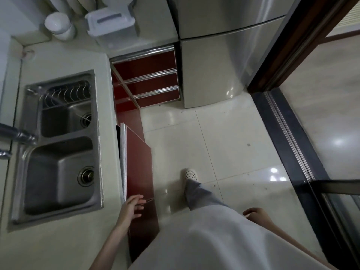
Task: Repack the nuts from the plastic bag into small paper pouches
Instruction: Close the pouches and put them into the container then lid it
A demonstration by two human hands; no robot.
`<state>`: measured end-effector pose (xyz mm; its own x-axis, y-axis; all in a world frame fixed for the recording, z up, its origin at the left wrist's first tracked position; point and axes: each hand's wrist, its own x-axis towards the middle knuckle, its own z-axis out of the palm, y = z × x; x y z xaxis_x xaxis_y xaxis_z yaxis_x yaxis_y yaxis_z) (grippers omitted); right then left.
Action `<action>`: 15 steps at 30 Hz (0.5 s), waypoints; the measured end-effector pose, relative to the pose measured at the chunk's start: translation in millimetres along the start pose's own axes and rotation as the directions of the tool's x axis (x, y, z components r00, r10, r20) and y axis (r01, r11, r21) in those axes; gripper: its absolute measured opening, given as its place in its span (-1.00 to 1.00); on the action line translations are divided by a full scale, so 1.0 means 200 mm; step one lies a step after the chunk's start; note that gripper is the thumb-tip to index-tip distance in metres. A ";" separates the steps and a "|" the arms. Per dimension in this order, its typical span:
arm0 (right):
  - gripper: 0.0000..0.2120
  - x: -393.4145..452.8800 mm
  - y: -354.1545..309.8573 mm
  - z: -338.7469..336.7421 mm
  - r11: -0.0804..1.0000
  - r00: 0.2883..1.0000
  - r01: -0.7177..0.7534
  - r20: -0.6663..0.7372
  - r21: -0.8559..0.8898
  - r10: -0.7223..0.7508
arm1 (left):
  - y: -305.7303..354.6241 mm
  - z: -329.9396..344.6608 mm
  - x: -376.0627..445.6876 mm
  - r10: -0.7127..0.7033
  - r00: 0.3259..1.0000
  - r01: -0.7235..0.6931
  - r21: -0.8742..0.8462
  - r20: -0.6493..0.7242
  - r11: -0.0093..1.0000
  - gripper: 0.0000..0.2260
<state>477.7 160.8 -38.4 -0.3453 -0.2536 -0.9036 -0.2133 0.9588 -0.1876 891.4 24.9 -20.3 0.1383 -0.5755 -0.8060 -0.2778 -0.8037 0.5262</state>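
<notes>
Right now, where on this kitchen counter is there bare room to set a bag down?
Bare counter lies in front of the double sink, beside the left hand. A second patch sits between the sink and the white lidded container. The back corner is crowded with that container and a white jar.

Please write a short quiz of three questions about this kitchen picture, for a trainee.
1. True or false: the red cabinet door under the sink stands open.
2. Which hand reaches toward that door? A) left hand B) right hand
3. Fill in: the sink has ___ basins.

Key: 1 true; 2 A; 3 two.
</notes>
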 end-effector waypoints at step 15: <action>-0.71 0.28 -1.82 -0.23 0.961 0.960 0.275 0.062 -0.019 -0.273 | 0.48 -0.09 0.65 -0.159 0.987 0.149 -0.187 -0.036 0.971 -0.75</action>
<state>493.7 -208.1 -3.0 -0.2165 -0.4973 -0.8401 -0.3176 0.8496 -0.4211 899.8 -130.4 -70.4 0.2152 -0.4456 -0.8690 -0.0716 -0.8946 0.4410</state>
